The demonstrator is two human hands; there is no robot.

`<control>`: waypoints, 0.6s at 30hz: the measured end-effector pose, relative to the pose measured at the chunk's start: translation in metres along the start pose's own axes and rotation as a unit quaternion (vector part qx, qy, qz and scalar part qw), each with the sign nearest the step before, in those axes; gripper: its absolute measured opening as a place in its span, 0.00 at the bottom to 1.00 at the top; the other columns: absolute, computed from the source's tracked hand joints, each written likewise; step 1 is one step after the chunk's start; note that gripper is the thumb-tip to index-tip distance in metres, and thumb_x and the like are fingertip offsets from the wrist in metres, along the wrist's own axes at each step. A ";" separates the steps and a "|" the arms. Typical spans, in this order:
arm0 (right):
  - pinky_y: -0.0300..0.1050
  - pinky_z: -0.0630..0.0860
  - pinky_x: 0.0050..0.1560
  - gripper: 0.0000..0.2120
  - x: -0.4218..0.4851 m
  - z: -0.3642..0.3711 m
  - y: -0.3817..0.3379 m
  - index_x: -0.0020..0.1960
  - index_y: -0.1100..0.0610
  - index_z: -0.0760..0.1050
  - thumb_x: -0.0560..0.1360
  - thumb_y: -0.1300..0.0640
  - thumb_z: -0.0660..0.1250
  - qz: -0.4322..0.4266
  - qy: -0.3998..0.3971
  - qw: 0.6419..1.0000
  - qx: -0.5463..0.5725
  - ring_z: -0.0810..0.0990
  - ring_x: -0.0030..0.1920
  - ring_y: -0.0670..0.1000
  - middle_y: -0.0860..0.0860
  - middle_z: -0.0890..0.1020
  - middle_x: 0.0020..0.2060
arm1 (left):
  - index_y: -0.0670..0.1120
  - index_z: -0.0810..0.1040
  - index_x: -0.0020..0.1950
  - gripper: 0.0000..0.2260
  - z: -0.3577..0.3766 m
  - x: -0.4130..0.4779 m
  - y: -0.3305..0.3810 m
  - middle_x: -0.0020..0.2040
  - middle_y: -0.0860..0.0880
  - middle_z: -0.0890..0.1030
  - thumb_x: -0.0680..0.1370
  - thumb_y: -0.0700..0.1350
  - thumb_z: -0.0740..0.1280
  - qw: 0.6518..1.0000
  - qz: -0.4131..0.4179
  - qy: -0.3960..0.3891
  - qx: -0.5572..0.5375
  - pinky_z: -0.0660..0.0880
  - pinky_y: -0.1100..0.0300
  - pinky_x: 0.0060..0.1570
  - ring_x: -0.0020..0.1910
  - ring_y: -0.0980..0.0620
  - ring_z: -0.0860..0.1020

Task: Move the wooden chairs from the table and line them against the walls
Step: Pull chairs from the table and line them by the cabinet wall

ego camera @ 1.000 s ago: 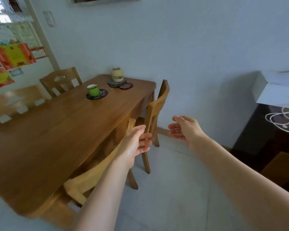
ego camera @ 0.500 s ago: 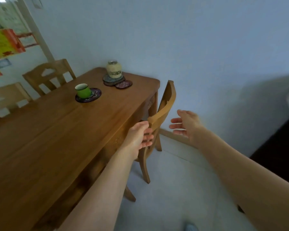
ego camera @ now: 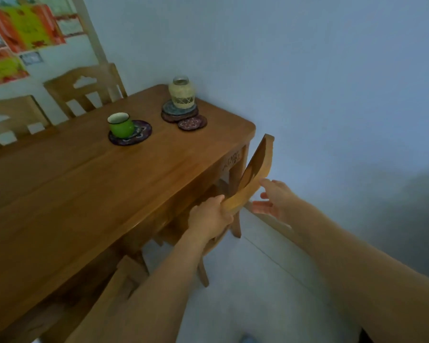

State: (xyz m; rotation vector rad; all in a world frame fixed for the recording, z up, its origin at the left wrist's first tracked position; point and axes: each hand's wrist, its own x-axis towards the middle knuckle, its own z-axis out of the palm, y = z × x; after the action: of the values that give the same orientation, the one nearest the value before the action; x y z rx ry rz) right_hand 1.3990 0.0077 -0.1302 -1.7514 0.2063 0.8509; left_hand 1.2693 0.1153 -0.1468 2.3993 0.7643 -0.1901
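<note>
Wooden chair (ego camera: 256,174) is tucked in at the table's (ego camera: 89,194) near-right side, close to the end by the wall, and its curved top rail is being grabbed, so the pick-up step for this one looks just underway. From the head view, the left hand (ego camera: 209,217) is wrapped around the near end of the rail, fingers curled tight on it. The right hand (ego camera: 274,198) is only half there, with fingers spread loose and the thumb touching or nearly touching the rail's outer edge, not closed yet. Next up, that right grip probably needs to be finished, then the chair pulled back clear of the table edge and swung toward the wall. Room is pretty tight: the blue wall (ego camera: 332,95) is near behind the chair back, so there isn't much swing space. A green cup (ego camera: 120,125) on a coaster and a woven jar (ego camera: 181,92) are sitting on the tabletop near that corner, so bumping the table should be avoided. Two more chairs (ego camera: 84,90) can be seen on the far side, blurry.
</note>
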 end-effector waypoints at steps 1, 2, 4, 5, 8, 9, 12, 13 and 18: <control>0.52 0.83 0.38 0.22 0.010 -0.001 -0.002 0.69 0.54 0.64 0.79 0.48 0.63 0.008 -0.009 1.000 -0.012 0.82 0.37 0.56 0.53 0.75 0.43 | 0.50 0.73 0.69 0.17 0.004 0.006 0.000 0.61 0.50 0.80 0.81 0.53 0.62 0.999 0.002 0.007 0.038 0.71 0.52 0.59 0.62 0.48 0.78; 0.52 0.82 0.38 0.19 0.018 -0.002 -0.003 0.66 0.55 0.65 0.79 0.48 0.63 0.014 -0.014 1.000 -0.021 0.81 0.37 0.56 0.53 0.73 0.40 | 0.51 0.73 0.67 0.15 0.008 0.010 -0.001 0.57 0.50 0.80 0.81 0.53 0.62 0.998 0.003 0.012 0.065 0.71 0.52 0.55 0.59 0.48 0.79; 0.50 0.80 0.40 0.14 0.032 0.000 -0.002 0.59 0.55 0.66 0.80 0.48 0.62 0.021 -0.021 0.999 -0.030 0.79 0.37 0.55 0.52 0.73 0.39 | 0.52 0.74 0.63 0.12 0.013 0.017 -0.002 0.51 0.51 0.80 0.81 0.53 0.62 0.996 0.007 0.019 0.092 0.70 0.55 0.47 0.55 0.48 0.80; 0.50 0.79 0.43 0.14 0.039 0.002 0.001 0.58 0.56 0.65 0.80 0.48 0.62 0.026 -0.025 0.999 -0.028 0.78 0.37 0.54 0.52 0.73 0.39 | 0.52 0.75 0.62 0.12 0.014 0.020 -0.003 0.50 0.51 0.80 0.81 0.53 0.62 0.995 0.007 0.018 0.100 0.69 0.56 0.45 0.53 0.48 0.80; 0.51 0.75 0.51 0.14 0.057 0.011 0.010 0.59 0.59 0.69 0.80 0.49 0.62 0.032 -0.040 0.999 -0.009 0.75 0.40 0.52 0.53 0.75 0.41 | 0.51 0.75 0.62 0.12 0.012 0.032 -0.004 0.53 0.49 0.81 0.80 0.52 0.63 0.991 0.005 -0.017 0.132 0.69 0.56 0.43 0.53 0.47 0.80; 0.52 0.74 0.52 0.14 0.061 0.015 0.011 0.60 0.59 0.70 0.80 0.51 0.62 0.035 -0.042 0.998 0.005 0.75 0.41 0.52 0.54 0.75 0.42 | 0.51 0.76 0.62 0.12 0.011 0.036 -0.005 0.52 0.49 0.81 0.80 0.52 0.63 0.989 0.007 -0.035 0.142 0.70 0.56 0.44 0.52 0.47 0.80; 0.54 0.74 0.56 0.14 0.070 0.024 0.014 0.62 0.58 0.70 0.79 0.53 0.64 0.057 -0.053 0.994 0.083 0.77 0.48 0.55 0.54 0.78 0.48 | 0.52 0.78 0.59 0.10 0.010 0.047 -0.009 0.45 0.51 0.79 0.79 0.51 0.64 0.986 0.009 -0.073 0.149 0.69 0.55 0.42 0.46 0.50 0.78; 0.56 0.75 0.58 0.15 0.072 0.026 0.014 0.62 0.57 0.71 0.78 0.53 0.66 0.062 -0.054 0.991 0.103 0.78 0.52 0.57 0.55 0.79 0.51 | 0.52 0.78 0.58 0.09 0.011 0.049 -0.010 0.43 0.53 0.78 0.79 0.51 0.65 0.987 0.010 -0.074 0.140 0.69 0.55 0.41 0.44 0.51 0.77; 0.58 0.76 0.60 0.16 0.078 0.029 0.013 0.61 0.58 0.72 0.76 0.53 0.69 0.067 -0.039 0.991 0.113 0.79 0.55 0.59 0.57 0.80 0.55 | 0.51 0.77 0.62 0.13 0.011 0.051 -0.016 0.47 0.50 0.81 0.79 0.52 0.65 0.986 0.042 -0.062 0.149 0.69 0.57 0.41 0.46 0.49 0.80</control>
State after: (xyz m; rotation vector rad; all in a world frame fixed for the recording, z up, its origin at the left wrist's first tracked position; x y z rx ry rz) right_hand 1.4362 0.0506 -0.1931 -1.5024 0.3572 0.9531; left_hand 1.3029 0.1440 -0.1790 2.6641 0.6104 -0.4413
